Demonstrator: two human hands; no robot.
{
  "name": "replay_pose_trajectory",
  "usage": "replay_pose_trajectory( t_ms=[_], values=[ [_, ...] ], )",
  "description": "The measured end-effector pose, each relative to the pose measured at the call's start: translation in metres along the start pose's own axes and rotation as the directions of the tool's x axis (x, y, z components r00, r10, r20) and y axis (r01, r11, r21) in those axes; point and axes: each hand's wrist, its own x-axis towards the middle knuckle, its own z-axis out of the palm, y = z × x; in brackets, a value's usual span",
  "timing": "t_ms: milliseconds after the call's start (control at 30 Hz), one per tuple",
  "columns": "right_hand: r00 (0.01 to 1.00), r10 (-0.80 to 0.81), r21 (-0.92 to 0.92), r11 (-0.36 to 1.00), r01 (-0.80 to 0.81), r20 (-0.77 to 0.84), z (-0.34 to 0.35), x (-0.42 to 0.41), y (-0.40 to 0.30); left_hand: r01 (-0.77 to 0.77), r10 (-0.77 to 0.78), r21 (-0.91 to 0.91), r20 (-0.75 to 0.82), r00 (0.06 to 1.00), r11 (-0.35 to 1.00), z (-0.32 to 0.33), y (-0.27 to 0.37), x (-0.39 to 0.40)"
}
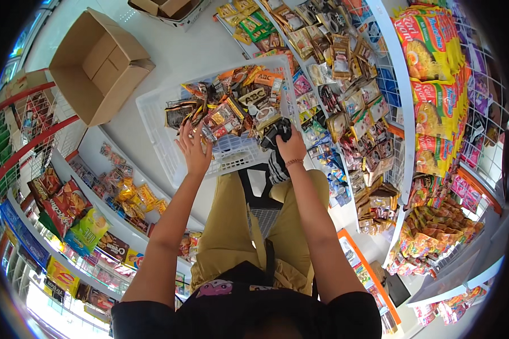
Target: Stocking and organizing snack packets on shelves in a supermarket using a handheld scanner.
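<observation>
A translucent plastic basket (233, 163) stands in front of me, heaped with coffee and drink sachets (225, 118). My left hand (193, 150) touches the near left side of the heap, its fingers spread; whether it grips a sachet is not plain. My right hand (290, 146) is closed on a bunched black-and-white striped cloth (276, 163) at the basket's near right corner. Part of the cloth hangs down toward my knee. A brown sachet with a cup picture (265, 113) lies just beyond that hand.
An open cardboard box (99, 68) sits on the floor at upper left, another box (169, 10) farther back. Shelves of sachets (352, 97) and hanging noodle packets (428, 55) line the right. Snack shelves (127, 186) and a red-edged wire rack (29, 140) stand on the left.
</observation>
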Motion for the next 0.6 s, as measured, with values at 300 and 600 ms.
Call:
replay_pose_trajectory(
  t_ms=[300, 600],
  values=[
    [0.967, -0.106, 0.657, 0.75, -0.077, 0.233, -0.067, 0.011, 0.009, -0.043, 0.029, -0.147, -0.097, 0.995, 0.988, 0.007, 0.016, -0.015],
    [0.994, -0.094, 0.565, 0.818, 0.109, -0.055, -0.166, 0.13, 0.104, 0.063, -0.115, -0.293, -0.162, 0.98, 0.954, 0.028, 0.06, -0.016]
  ],
)
